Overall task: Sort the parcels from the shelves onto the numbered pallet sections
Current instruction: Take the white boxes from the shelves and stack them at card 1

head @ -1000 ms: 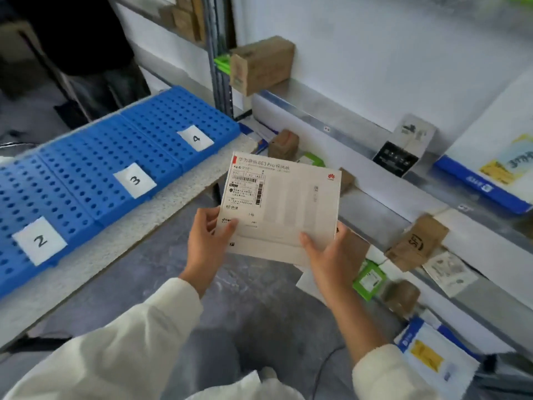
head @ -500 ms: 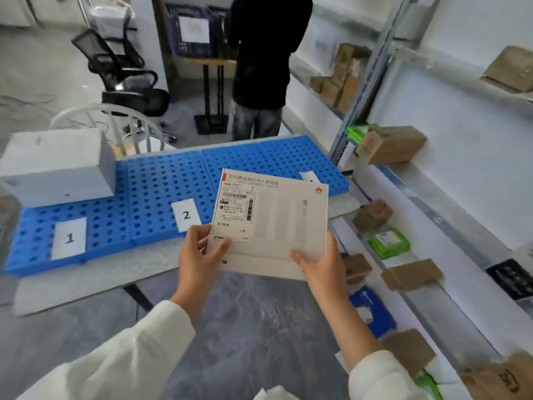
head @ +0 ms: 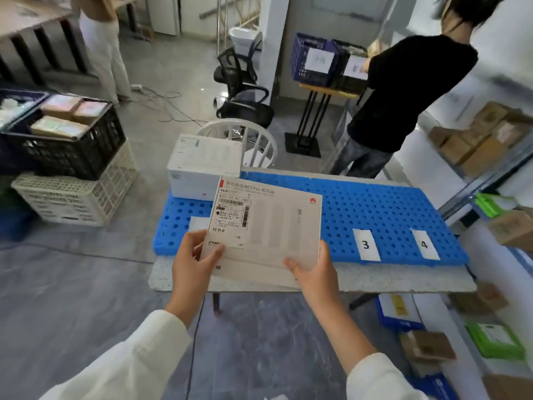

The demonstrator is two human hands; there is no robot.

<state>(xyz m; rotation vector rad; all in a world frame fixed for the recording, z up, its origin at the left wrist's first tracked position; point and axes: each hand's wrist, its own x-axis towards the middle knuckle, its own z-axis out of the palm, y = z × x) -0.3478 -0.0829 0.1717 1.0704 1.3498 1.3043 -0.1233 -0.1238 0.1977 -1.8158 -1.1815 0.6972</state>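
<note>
Your left hand (head: 191,261) and right hand (head: 314,271) pinch the flat white parcel (head: 268,223) by its lower corners, thumbs on top, in front of the pallet's near edge. Grey floor (head: 72,284) lies open on your left, up to the stacked crates (head: 72,157); shelves (head: 490,174) crowd your right. The blue pallet (head: 375,206) lies on a table, a person in black (head: 403,90) stands behind it, and a white box (head: 202,166) sits on its far left corner. Labels 3 (head: 365,244) and 4 (head: 424,244) lie right of the parcel.
</note>
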